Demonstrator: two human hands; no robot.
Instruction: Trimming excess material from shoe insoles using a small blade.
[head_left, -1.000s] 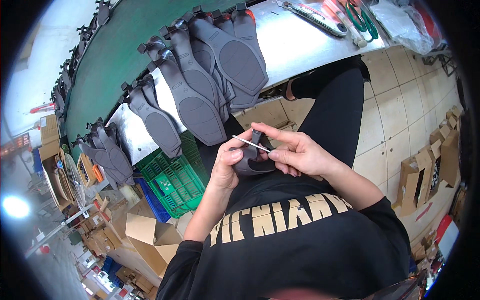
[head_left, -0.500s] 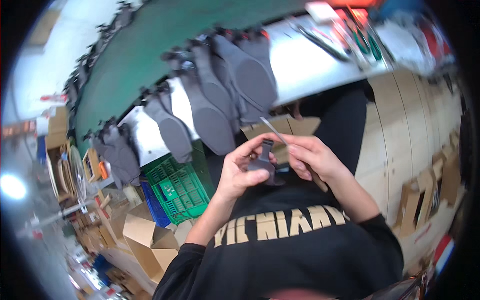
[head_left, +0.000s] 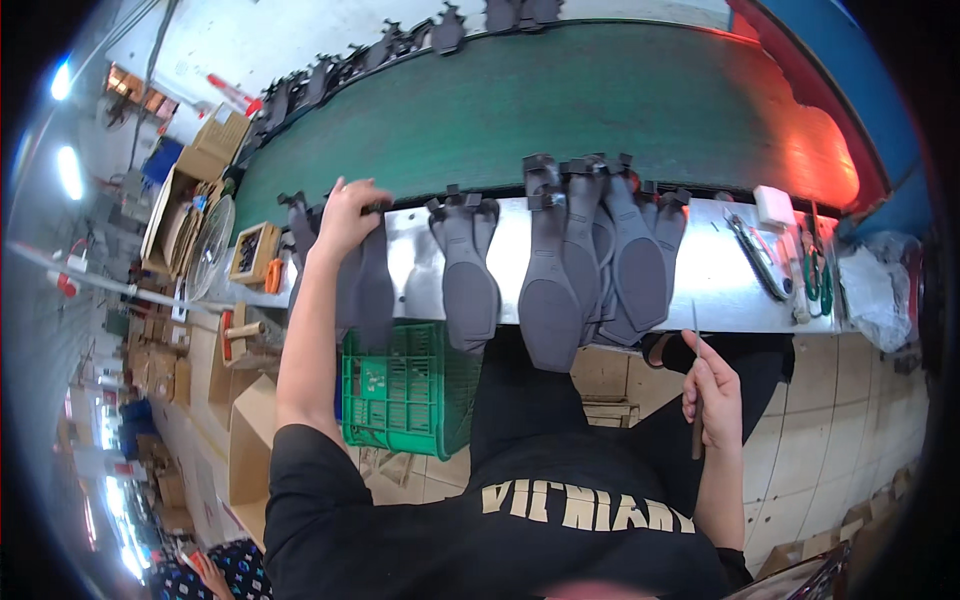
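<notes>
My left hand (head_left: 347, 217) is stretched out to the far left edge of the metal ledge. Its fingers are closed round the heel end of a dark grey shoe sole (head_left: 374, 290), which hangs toward me and is slightly blurred. In front of my right thigh, my right hand (head_left: 714, 398) grips a thin-bladed knife (head_left: 697, 438) by its brown handle, blade upward. Heeled grey soles stand in clusters along the ledge: a small group (head_left: 470, 295) in the middle and a bigger group (head_left: 552, 310) to its right.
Behind the metal ledge (head_left: 510, 230) runs a green conveyor belt (head_left: 560, 100), with more soles along its far side. Cutters (head_left: 757, 258), green-handled pliers (head_left: 822, 280) and a white block (head_left: 774, 208) lie at right. A green crate (head_left: 395, 400) stands below, near a cardboard box (head_left: 250, 450).
My hands have parted. The left has gone from my lap out to the soles at far left; the right has moved rightward with the knife. The view has shifted to show more belt.
</notes>
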